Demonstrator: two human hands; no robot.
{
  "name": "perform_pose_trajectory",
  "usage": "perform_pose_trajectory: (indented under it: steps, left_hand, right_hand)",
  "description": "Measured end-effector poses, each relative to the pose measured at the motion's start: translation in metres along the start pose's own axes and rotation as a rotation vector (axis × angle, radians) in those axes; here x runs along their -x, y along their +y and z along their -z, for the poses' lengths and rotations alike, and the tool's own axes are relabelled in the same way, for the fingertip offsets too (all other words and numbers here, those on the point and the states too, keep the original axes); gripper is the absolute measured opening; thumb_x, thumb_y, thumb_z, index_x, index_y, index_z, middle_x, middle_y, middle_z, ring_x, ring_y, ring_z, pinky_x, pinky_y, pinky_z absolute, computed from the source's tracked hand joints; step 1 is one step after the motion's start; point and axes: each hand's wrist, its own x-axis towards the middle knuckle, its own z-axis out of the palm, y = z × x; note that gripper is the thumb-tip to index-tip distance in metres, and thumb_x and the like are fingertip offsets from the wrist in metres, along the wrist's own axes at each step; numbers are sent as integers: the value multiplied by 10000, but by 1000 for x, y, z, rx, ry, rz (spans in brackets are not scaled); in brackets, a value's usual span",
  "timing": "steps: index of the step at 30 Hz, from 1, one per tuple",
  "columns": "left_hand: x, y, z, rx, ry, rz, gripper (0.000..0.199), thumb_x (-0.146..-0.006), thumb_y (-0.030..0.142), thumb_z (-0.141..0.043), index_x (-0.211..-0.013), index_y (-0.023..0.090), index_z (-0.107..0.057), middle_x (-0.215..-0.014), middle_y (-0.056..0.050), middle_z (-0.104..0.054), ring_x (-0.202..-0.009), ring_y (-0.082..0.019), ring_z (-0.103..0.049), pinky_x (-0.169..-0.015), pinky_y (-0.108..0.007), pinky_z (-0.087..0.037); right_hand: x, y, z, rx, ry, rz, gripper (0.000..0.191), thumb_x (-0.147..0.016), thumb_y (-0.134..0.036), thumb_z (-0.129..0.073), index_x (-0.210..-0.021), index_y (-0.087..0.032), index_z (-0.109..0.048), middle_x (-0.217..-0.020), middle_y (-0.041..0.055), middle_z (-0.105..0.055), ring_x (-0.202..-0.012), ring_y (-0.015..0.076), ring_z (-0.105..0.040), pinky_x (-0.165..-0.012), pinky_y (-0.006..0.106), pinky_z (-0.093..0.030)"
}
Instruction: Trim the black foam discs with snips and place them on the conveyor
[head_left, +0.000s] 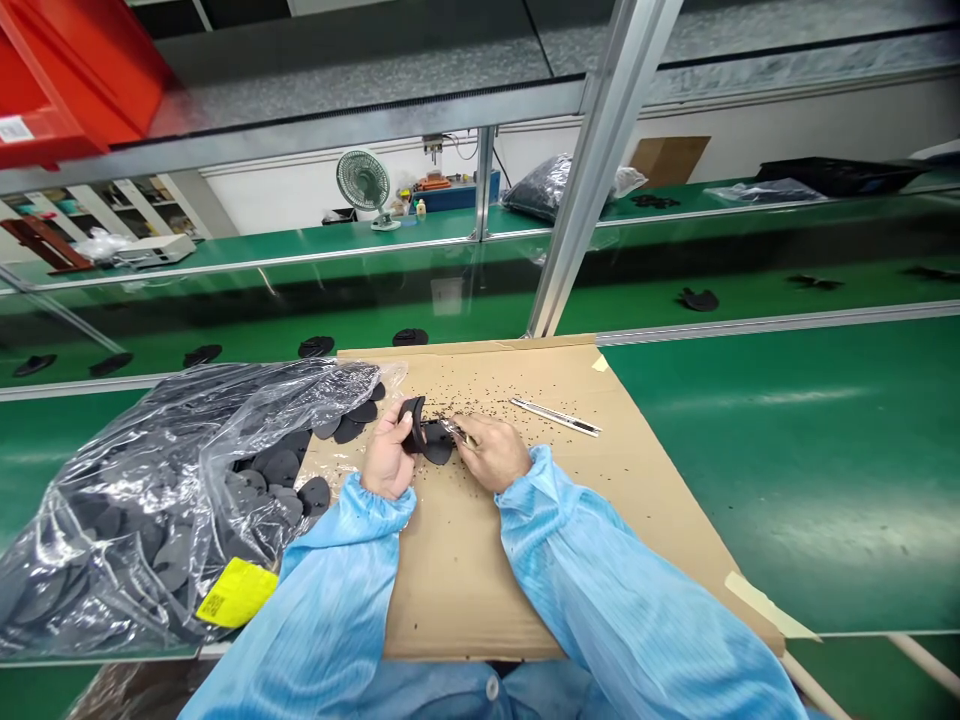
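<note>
My left hand (388,452) is closed on a curved black part (412,424), held above a cardboard sheet (457,560). My right hand (493,452) grips a small metal tool (454,429), its tip close to the black part; the tool's exact shape is hard to make out. Just under the hands is a round black piece (438,446). Small black crumbs lie scattered on the cardboard around both hands. A utility knife (556,416) rests on the cardboard to the right of my right hand.
A clear plastic bag (142,490) full of round black pieces lies at the left, with a yellow label (237,592). Behind the cardboard runs a green conveyor (480,300) carrying several black pieces. A metal post (581,180) rises beyond the cardboard. A red bin (82,75) is upper left.
</note>
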Motion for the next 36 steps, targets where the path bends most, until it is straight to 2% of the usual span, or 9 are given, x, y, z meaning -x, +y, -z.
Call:
perform_pose_trajectory:
  steps: [5,9,15,18,20,23,27,33,36]
  left_hand:
    - [0,2,-2,6,2,-17,390,-656,134,-746,-1032,181,-650,-948,-35,-683,-726,-119,-625,-689,-241,-518]
    - [2,2,-3,-14,-31,-58,426,-656,175,-762,-1063,203,-640,-985,-38,-682,-842,-154,-639,-778,-273,-520]
    - [2,3,-4,-20,-38,-81,460,-641,192,-775,-1075,214,-623,-1032,-32,-669,-944,-169,-627,-862,-291,-500]
    - [2,3,-5,-38,-31,-94,469,-644,199,-765,-1085,206,-608,-1035,-33,-655,-912,-160,-629,-841,-284,-510]
    - [4,2,-6,-95,-4,-104,455,-655,215,-752,-1082,195,-594,-1007,-31,-643,-781,-134,-630,-753,-274,-531]
    - [8,0,-8,-220,-19,-75,510,-650,205,-750,-1112,198,-534,-932,-17,-625,-590,-99,-589,-587,-259,-521]
    - [10,-1,-9,-213,-63,-57,608,-617,137,-777,-1149,201,-490,-849,10,-624,-572,-81,-575,-563,-219,-495]
    - [3,2,-4,-59,-86,60,383,-653,173,-779,-999,143,-617,-877,-31,-664,-709,-100,-608,-636,-203,-491]
    - [1,5,-3,11,-58,95,298,-672,201,-774,-921,148,-620,-794,-20,-651,-683,-111,-603,-632,-223,-503]
  right_hand:
    - [-1,-4,1,-108,9,-41,247,-853,-177,-511,-1047,-193,-661,-991,56,-703,-901,192,-645,-824,274,-473]
    - [-1,-9,2,-321,26,-130,235,-823,-197,-548,-1009,-218,-690,-931,29,-720,-851,185,-656,-774,274,-487]
    - [0,-3,-1,-475,160,-270,265,-788,-259,-589,-1026,-209,-693,-978,42,-718,-894,218,-664,-804,326,-506]
    - [1,-2,-3,-504,211,-271,256,-794,-280,-591,-1015,-194,-686,-940,47,-715,-854,208,-663,-790,323,-511]
    - [1,-4,-4,-555,243,-270,278,-808,-319,-595,-1036,-178,-668,-891,46,-710,-797,192,-658,-761,314,-517]
    - [2,-10,-3,-602,256,-212,298,-834,-354,-587,-1060,-167,-640,-887,51,-698,-778,176,-646,-751,304,-519]
    - [3,-18,3,-477,197,-40,184,-848,-274,-568,-986,-176,-639,-899,61,-679,-833,181,-627,-785,313,-505]
    - [5,-26,4,-419,66,185,256,-852,-234,-557,-1097,-182,-606,-1033,92,-646,-945,186,-603,-863,321,-496]
    - [6,-28,3,-430,81,198,273,-861,-247,-547,-1120,-184,-604,-1044,95,-644,-953,190,-605,-872,320,-492]
